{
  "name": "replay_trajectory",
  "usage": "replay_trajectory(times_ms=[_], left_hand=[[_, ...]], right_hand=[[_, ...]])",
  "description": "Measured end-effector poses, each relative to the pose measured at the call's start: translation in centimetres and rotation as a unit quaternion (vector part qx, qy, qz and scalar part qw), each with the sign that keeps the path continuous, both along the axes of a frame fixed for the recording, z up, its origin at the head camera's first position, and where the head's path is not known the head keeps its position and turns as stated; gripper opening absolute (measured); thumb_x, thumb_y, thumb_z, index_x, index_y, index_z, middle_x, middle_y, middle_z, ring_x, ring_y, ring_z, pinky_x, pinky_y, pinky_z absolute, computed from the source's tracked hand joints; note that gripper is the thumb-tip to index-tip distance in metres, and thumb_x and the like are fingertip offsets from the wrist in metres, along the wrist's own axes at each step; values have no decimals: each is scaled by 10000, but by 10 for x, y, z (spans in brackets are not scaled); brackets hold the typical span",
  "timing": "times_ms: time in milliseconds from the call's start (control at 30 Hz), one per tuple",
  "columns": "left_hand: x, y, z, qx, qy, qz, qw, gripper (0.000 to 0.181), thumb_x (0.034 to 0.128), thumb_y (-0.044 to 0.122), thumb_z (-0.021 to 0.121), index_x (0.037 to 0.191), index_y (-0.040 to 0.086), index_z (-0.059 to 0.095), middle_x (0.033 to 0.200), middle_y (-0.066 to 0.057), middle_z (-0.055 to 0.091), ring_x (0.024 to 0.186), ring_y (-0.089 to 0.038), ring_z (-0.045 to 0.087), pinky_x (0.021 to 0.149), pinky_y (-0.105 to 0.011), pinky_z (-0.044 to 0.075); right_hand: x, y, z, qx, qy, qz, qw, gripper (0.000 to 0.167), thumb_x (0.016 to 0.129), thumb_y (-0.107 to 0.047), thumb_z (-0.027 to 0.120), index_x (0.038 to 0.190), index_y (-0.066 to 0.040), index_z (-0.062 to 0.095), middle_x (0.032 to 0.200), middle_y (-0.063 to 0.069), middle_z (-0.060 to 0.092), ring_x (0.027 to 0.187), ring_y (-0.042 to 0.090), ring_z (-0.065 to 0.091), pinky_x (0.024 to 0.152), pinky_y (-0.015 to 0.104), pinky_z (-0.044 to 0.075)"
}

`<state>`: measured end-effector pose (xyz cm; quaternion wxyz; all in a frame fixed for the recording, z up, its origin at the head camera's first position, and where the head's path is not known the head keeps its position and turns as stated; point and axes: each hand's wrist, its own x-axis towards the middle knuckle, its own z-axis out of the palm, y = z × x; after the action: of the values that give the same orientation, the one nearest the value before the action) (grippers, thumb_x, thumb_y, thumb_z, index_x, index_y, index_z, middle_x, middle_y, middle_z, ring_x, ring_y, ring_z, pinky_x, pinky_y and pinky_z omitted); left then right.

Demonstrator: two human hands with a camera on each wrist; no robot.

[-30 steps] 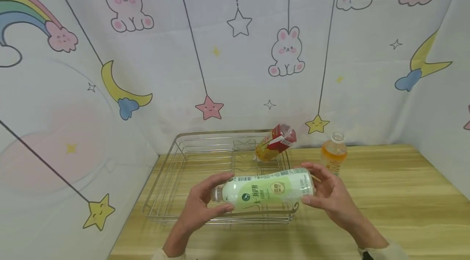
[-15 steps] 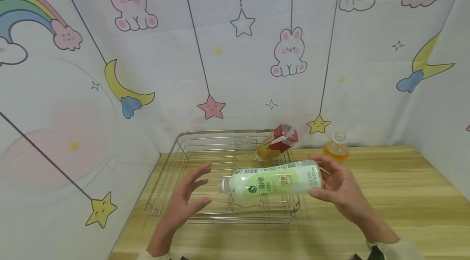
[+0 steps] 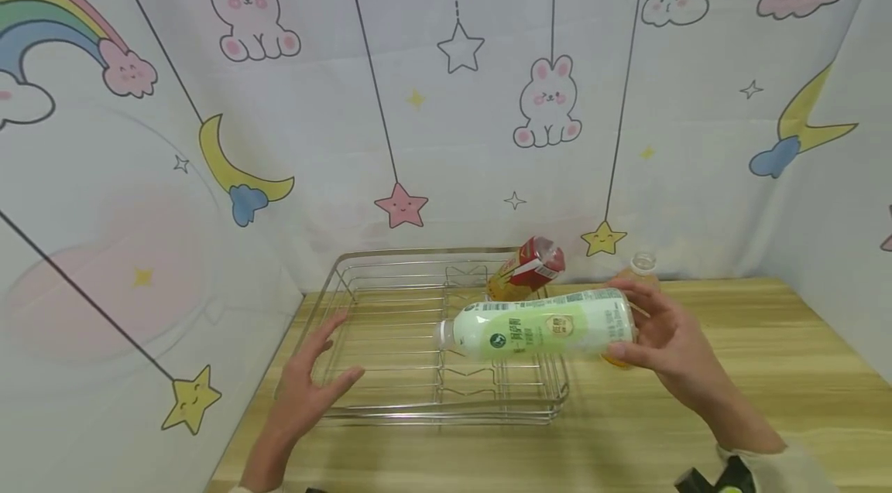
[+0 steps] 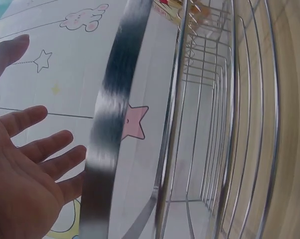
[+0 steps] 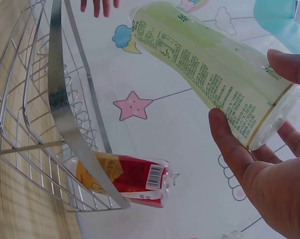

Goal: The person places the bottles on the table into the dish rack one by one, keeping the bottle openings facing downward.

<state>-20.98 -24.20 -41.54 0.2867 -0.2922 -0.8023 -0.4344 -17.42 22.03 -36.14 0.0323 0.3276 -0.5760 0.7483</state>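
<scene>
A pale green drink bottle (image 3: 536, 326) lies level in the air over the right part of a wire basket (image 3: 502, 405), its white cap pointing left. My right hand (image 3: 672, 342) grips it round the base end, thumb and fingers on opposite sides, as the right wrist view also shows. Over the basket's left side, my left hand (image 3: 307, 381) holds nothing, its fingers spread and relaxed. A red and yellow bottle (image 3: 527, 268) leans tilted at the basket's back right corner, base up.
A bottle of orange drink (image 3: 644, 264) stands on the wooden table (image 3: 753, 369) right of the basket, mostly hidden behind my right hand. A cartoon-printed cloth (image 3: 446, 137) closes off the back and sides.
My left hand has let go of the bottle's cap end and drawn away to the left. My right hand has carried the green bottle right and slightly up.
</scene>
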Motion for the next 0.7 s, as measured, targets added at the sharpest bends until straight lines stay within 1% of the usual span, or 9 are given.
replay_trajectory(times_ms=[100,200,267,367,433,500,567,600,700], left_hand=[[1,-7,-1,-135,-83,328,9993,811,686,-17,834,1425,74,513,1427,-121,517,1348,-80,407,1004,-123,346],[1,-13,-3,-249,-47,518,9983,804,683,-7,844,1416,59,520,1423,-151,517,1344,-100,411,1004,-99,319],[2,-17,-5,-324,-84,640,9974,791,692,7,846,1412,56,522,1428,-156,511,1339,-128,413,1010,-86,299],[2,-21,-6,-415,-231,819,9955,779,715,41,843,1422,72,517,1434,-159,507,1329,-217,426,1019,-95,297],[2,-23,-7,-422,-327,886,9946,777,723,53,841,1427,78,514,1437,-171,500,1317,-297,433,1056,-233,352],[2,-25,-8,-415,-405,935,9939,775,728,60,839,1430,73,509,1443,-195,486,1307,-376,432,1063,-435,384],[2,-27,-9,-384,-495,958,9934,774,733,67,838,1432,76,506,1451,-208,472,1308,-428,419,1019,-622,364],[2,-28,-9,-363,-530,961,9933,773,735,67,837,1432,76,505,1454,-213,465,1311,-446,411,988,-693,340],[1,-30,-11,-350,-609,991,9926,775,737,72,838,1435,80,501,1464,-216,451,1313,-479,394,974,-740,317]], right_hand=[[0,4,2,34,85,-66,9999,676,808,283,579,1411,13,441,1415,68,476,1164,186,545,798,321,581],[-2,9,3,42,176,-90,9998,696,801,308,548,1423,20,430,1421,75,491,1166,191,550,794,321,583],[-3,12,4,59,217,-141,9996,703,800,309,547,1430,20,425,1415,81,504,1164,192,554,792,316,583],[-4,16,6,102,259,-266,9993,706,794,313,548,1428,27,427,1420,89,505,1177,193,551,797,300,579],[-5,19,7,148,280,-321,9990,710,793,317,543,1430,27,424,1420,86,505,1182,190,547,801,287,575],[-6,22,9,196,327,-377,9986,708,796,317,543,1432,32,418,1423,85,500,1194,189,540,804,277,571],[-7,25,11,217,357,-359,9985,708,805,314,539,1440,29,407,1421,85,499,1197,188,537,808,272,568],[-8,26,12,222,369,-355,9984,708,808,315,535,1443,31,402,1419,89,500,1189,189,541,805,271,569],[-10,30,16,235,388,-456,9979,704,804,317,540,1438,45,399,1421,103,499,1175,194,551,805,270,568]])
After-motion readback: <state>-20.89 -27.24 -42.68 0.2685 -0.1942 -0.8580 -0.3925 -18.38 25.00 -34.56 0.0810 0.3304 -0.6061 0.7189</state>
